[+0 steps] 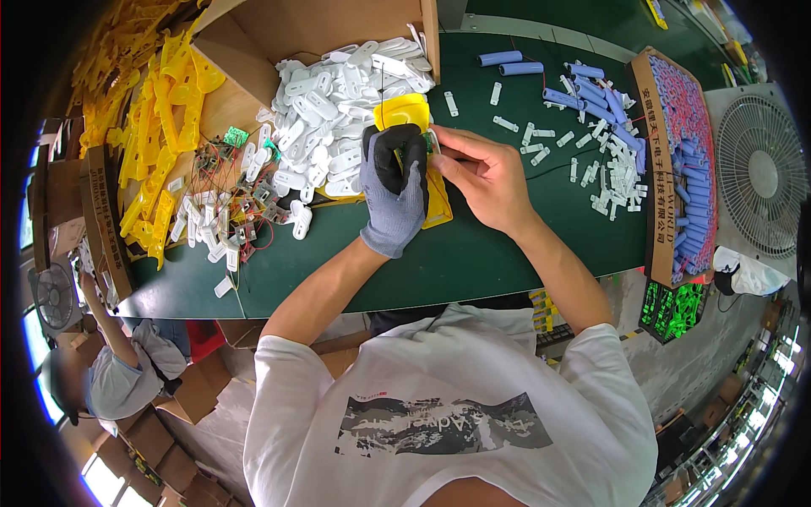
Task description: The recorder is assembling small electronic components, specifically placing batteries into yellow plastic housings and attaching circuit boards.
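My left hand (pixel 394 190), in a grey glove with black-coated fingers, is wrapped around a long yellow plastic shell (pixel 402 111). The shell's upper end sticks out above the glove, and its lower part shows between my hands. Bare, my right hand (pixel 488 179) pinches at the shell's right side with thumb and forefinger. A bit of green, like a small circuit board, shows by the fingertips; what exactly they grip is hidden. Just left of the glove lies a heap of white oval plastic covers (pixel 325 106), spilling from an open cardboard box (pixel 245 51).
Yellow shells (pixel 165 110) pile up at left, near wired circuit boards (pixel 245 207). Blue cylindrical battery cells (pixel 591 93) and small white plastic pieces (pixel 621 173) lie at right, beside a carton of cells (pixel 693 190) and a fan (pixel 760 169). Another person (pixel 127 372) sits at far left.
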`<state>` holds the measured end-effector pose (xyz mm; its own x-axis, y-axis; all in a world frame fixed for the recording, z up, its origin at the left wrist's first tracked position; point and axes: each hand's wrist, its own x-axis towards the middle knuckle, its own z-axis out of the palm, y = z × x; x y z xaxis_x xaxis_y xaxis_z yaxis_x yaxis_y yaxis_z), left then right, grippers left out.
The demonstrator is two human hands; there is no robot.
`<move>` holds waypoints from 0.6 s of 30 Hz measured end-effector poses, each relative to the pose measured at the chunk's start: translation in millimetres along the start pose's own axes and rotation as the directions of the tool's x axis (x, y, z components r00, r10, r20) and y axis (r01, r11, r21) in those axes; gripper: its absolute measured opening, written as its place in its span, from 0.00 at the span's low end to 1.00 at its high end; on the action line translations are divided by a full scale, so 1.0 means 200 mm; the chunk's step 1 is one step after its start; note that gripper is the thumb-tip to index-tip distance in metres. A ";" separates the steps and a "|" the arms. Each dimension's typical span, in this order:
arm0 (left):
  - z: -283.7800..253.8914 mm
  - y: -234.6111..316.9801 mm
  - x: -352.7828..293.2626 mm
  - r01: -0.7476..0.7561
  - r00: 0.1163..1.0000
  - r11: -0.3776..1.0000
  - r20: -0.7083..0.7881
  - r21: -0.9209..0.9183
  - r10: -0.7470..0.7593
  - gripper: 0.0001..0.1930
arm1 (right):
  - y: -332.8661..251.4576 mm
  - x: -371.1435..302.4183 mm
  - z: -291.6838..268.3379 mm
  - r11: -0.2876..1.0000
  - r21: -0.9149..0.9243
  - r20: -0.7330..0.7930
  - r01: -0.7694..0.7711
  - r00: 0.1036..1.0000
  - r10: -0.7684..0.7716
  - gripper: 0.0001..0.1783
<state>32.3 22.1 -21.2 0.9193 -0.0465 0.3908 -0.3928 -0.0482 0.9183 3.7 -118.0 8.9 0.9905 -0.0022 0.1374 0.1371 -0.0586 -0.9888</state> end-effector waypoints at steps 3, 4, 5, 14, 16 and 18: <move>0.00 -0.02 0.00 -0.039 0.999 0.999 0.023 0.020 0.038 0.10 | 0.04 0.00 0.00 0.996 0.093 -0.010 -0.008 1.000 0.009 0.19; 0.00 -0.02 -0.01 -0.066 0.998 0.998 0.016 0.011 0.066 0.11 | 0.04 0.00 0.00 0.996 0.093 -0.006 -0.015 1.000 0.016 0.19; 0.00 -0.03 -0.01 -0.093 0.996 0.996 0.008 0.002 0.093 0.12 | 0.03 0.00 0.01 0.997 0.079 -0.006 -0.018 1.000 0.019 0.19; 0.00 -0.04 0.01 -0.136 0.991 0.990 0.011 0.044 0.136 0.11 | -0.03 -0.01 0.05 0.930 -0.342 -0.047 0.134 0.986 -0.159 0.18; 0.00 -0.03 0.00 -0.136 0.991 0.989 -0.006 0.052 0.136 0.10 | -0.02 0.00 0.05 0.842 -0.464 -0.006 0.274 0.950 -0.312 0.19; 0.00 -0.04 0.01 -0.140 0.990 0.989 -0.025 0.037 0.141 0.09 | 0.00 0.01 0.06 0.718 -0.564 0.059 0.407 0.887 -0.457 0.19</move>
<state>37.1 22.3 -27.4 0.8549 -0.0275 0.5181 -0.5185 -0.0785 0.8514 5.6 -106.7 9.2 0.8170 0.0833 0.5706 0.4961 -0.6062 -0.6217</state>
